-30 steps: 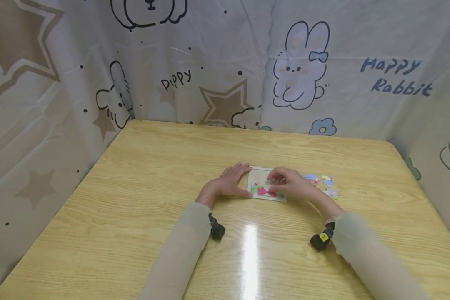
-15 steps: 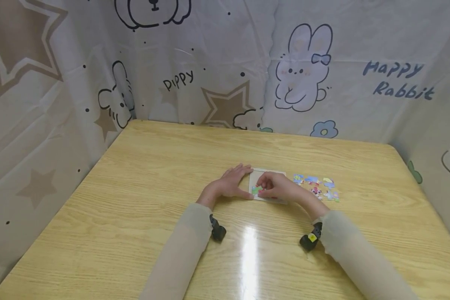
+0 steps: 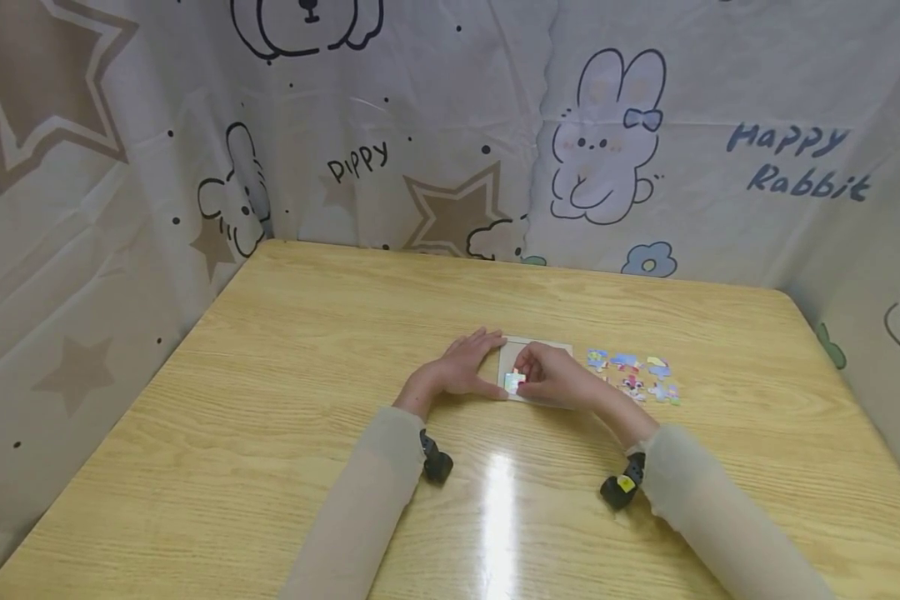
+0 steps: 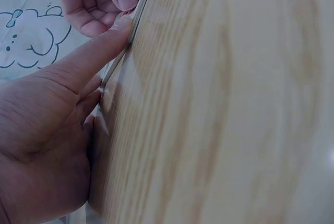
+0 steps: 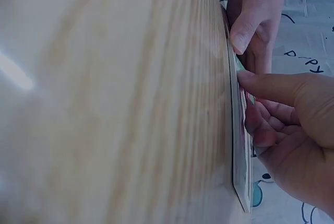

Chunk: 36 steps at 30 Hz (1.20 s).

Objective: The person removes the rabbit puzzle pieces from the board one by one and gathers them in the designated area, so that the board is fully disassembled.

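Observation:
A shallow puzzle tray [image 3: 543, 343] with a pale frame lies on the table. My left hand [image 3: 465, 362] spans its left side, fingers at the far corner and thumb touching the near corner. My right hand [image 3: 558, 377] is over the tray, pinching a jigsaw piece [image 3: 515, 382] between thumb and fingertips. The piece looks whitish with glare at the tray's near left corner and seems tilted. In the right wrist view, the thumb [image 5: 266, 84] and curled fingers meet at the tray's edge. The right hand hides most of the tray's inside.
Several loose jigsaw pieces [image 3: 630, 383], blue, red and yellow, lie just right of the tray on the wooden table [image 3: 307, 325]. A printed cloth [image 3: 435, 108] hangs behind the table and along its sides. Each wrist carries a small black camera [image 3: 437, 465].
My right hand has moved left across the tray to its near left corner. The green piece there has turned whitish with glare, apparently tilting. My left hand stays in place.

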Available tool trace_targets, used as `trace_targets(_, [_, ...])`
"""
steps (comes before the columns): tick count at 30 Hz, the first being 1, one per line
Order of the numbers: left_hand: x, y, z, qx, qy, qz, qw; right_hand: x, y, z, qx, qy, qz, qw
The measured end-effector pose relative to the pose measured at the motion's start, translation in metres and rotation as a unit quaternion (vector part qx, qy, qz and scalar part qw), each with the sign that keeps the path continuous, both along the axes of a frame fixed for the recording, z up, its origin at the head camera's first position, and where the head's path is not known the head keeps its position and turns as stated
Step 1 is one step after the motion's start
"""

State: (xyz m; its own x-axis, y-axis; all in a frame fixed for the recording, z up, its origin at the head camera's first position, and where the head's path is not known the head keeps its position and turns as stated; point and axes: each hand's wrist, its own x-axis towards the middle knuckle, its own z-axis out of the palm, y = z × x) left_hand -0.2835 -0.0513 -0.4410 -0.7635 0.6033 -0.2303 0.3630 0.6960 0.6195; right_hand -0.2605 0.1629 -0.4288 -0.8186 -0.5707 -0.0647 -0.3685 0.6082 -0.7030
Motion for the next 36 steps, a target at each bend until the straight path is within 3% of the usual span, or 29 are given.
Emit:
trace_targets(9, [0.0, 0.0, 0.002, 0.008, -0.002, -0.002, 1.0, 0.01, -0.008, 0.008, 0.014, 0.087, -0.001, 0.9961])
trace_targets(21, [0.0, 0.002, 0.002, -0.012, 0.002, -0.003, 0.9999, 0.01, 0.004, -0.001, -0.022, 0.045, -0.065, 0.9966])
trace_targets(36, [0.002, 0.002, 0.005, -0.01, 0.001, 0.004, 0.9999, 0.028, 0.041, -0.003, -0.047, 0.013, -0.098, 0.994])
